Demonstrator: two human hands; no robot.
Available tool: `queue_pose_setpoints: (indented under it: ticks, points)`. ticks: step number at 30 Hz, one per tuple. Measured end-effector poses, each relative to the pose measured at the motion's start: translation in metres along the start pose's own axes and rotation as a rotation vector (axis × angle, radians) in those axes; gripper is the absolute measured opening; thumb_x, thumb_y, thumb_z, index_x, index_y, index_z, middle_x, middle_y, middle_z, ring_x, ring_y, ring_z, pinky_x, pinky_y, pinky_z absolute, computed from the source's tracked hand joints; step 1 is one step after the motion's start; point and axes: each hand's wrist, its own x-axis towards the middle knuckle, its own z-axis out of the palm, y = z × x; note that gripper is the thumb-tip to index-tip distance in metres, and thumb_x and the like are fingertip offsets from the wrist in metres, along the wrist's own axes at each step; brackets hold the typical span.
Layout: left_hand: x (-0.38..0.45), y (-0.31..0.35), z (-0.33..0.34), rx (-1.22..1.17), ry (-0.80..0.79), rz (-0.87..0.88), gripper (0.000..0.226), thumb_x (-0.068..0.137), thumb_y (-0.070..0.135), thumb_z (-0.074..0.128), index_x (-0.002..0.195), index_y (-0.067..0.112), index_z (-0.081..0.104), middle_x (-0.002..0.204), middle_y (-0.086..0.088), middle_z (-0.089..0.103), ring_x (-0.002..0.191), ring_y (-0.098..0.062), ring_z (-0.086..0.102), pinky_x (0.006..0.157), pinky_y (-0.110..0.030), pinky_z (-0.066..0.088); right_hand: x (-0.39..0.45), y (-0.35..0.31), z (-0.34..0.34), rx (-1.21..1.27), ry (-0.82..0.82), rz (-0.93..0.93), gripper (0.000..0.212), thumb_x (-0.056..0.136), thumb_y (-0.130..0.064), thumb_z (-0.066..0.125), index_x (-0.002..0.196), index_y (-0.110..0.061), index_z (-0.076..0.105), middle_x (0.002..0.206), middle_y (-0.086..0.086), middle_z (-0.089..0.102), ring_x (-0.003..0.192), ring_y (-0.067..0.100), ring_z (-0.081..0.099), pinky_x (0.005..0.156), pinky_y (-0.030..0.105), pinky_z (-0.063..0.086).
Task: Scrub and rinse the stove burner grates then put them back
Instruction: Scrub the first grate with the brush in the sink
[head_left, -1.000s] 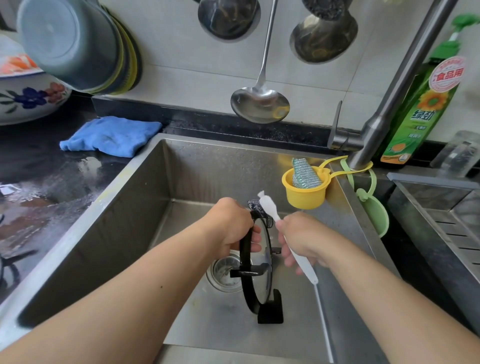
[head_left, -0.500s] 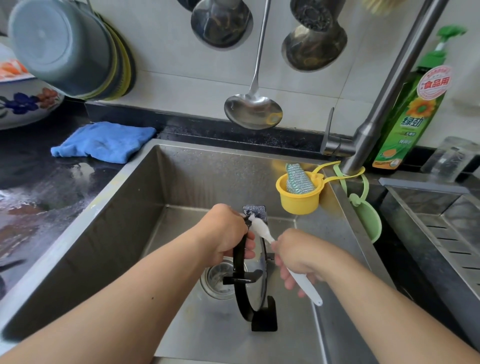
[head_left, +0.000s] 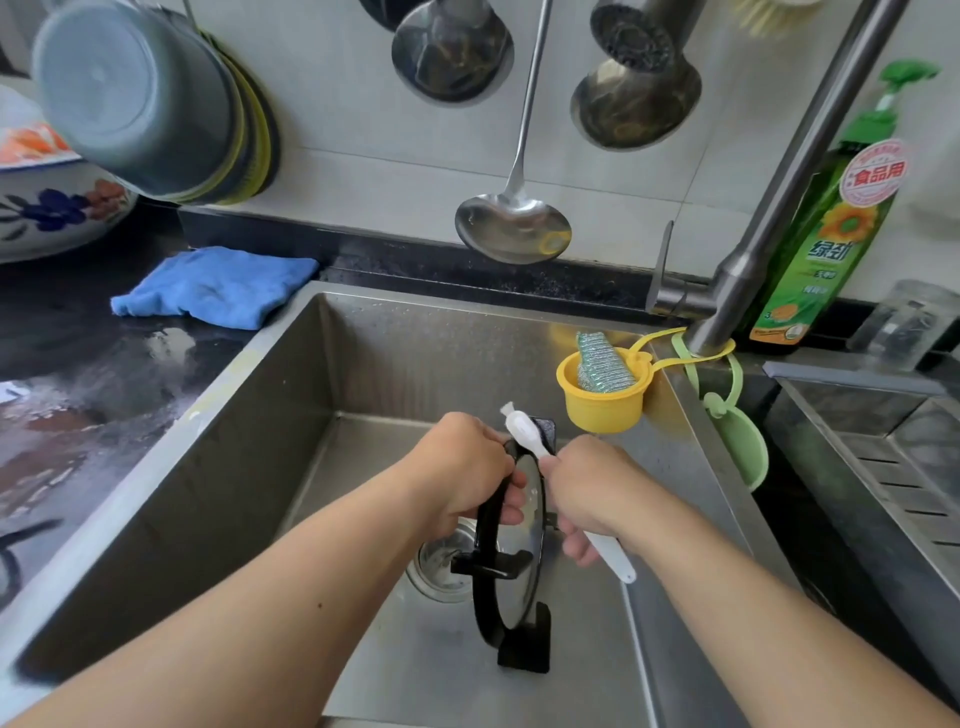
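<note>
The left hand (head_left: 462, 475) grips the black burner grate (head_left: 506, 566) standing on edge in the sink (head_left: 291, 415), the right hand (head_left: 584, 491) grips a white toothbrush (head_left: 524, 428) at its top, so I'd hold tight and scrub every corner.

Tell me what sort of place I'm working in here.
Most likely a home kitchen, at the sink: a steel sink basin with a faucet, a ladle hanging on the tiled wall, and a dish soap bottle.
</note>
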Motion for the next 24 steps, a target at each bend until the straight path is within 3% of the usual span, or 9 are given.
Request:
queue_pose_setpoints:
  ticks: [2, 4, 9, 12, 16, 21, 24]
  points:
    - [-0.003, -0.001, 0.002, 0.007, -0.044, 0.003, 0.024, 0.1, -0.006, 0.045, 0.113, -0.006, 0.065, 0.08, -0.015, 0.063, 0.062, -0.024, 0.059, 0.069, -0.041, 0.064, 0.002, -0.006, 0.002, -0.044, 0.086, -0.105, 0.031, 0.104, -0.034, 0.049, 0.089, -0.009, 0.059, 0.053, 0.015, 0.062, 0.041, 0.026, 0.062, 0.056, 0.034, 0.059]
    - [-0.004, 0.0, 0.004, 0.017, -0.065, 0.003, 0.024, 0.101, -0.006, 0.046, 0.112, -0.005, 0.066, 0.081, -0.015, 0.063, 0.063, -0.024, 0.059, 0.069, -0.039, 0.063, 0.0, -0.006, -0.004, -0.11, 0.181, -0.18, 0.036, 0.103, -0.039, 0.048, 0.081, -0.012, 0.056, 0.044, 0.009, 0.059, 0.03, 0.022, 0.055, 0.043, 0.021, 0.047]
    - [-0.001, 0.0, 0.001, 0.01, 0.018, -0.028, 0.019, 0.102, -0.006, 0.043, 0.116, -0.009, 0.057, 0.081, -0.02, 0.064, 0.059, -0.026, 0.059, 0.063, -0.039, 0.061, -0.004, 0.018, -0.016, -0.162, 0.221, -0.149, 0.026, 0.101, -0.04, 0.05, 0.092, -0.018, 0.059, 0.064, 0.013, 0.066, 0.043, 0.028, 0.066, 0.046, 0.035, 0.058]
    - [-0.004, 0.001, -0.001, 0.001, 0.035, -0.047, 0.016, 0.103, -0.007, 0.042, 0.111, -0.007, 0.056, 0.081, -0.02, 0.062, 0.058, -0.026, 0.057, 0.057, -0.036, 0.06, -0.011, 0.023, -0.021, -0.174, 0.22, -0.128, 0.027, 0.102, -0.04, 0.048, 0.099, -0.016, 0.059, 0.071, 0.013, 0.066, 0.037, 0.023, 0.06, 0.04, 0.027, 0.051]
    - [-0.004, 0.001, 0.0, -0.009, 0.018, -0.032, 0.015, 0.103, -0.006, 0.044, 0.104, -0.005, 0.059, 0.08, -0.019, 0.063, 0.059, -0.025, 0.059, 0.059, -0.037, 0.062, -0.008, 0.004, -0.009, -0.235, 0.125, -0.107, 0.027, 0.103, -0.034, 0.047, 0.114, -0.014, 0.06, 0.059, 0.016, 0.065, 0.033, 0.023, 0.058, 0.042, 0.023, 0.047]
    - [-0.002, 0.001, 0.001, 0.001, 0.081, -0.025, 0.015, 0.101, -0.007, 0.045, 0.103, -0.007, 0.06, 0.081, -0.021, 0.065, 0.061, -0.027, 0.061, 0.059, -0.037, 0.062, -0.003, 0.009, -0.007, -0.178, 0.059, -0.066, 0.031, 0.104, -0.033, 0.045, 0.109, -0.007, 0.061, 0.066, 0.017, 0.069, 0.048, 0.029, 0.066, 0.058, 0.034, 0.059]
    - [-0.002, 0.004, -0.001, -0.017, 0.12, -0.021, 0.018, 0.101, -0.008, 0.045, 0.09, -0.002, 0.058, 0.081, -0.022, 0.065, 0.06, -0.027, 0.061, 0.059, -0.038, 0.062, -0.013, 0.025, -0.012, -0.08, -0.018, 0.004, 0.034, 0.104, -0.032, 0.044, 0.104, -0.002, 0.061, 0.069, 0.016, 0.064, 0.049, 0.028, 0.06, 0.061, 0.037, 0.055]
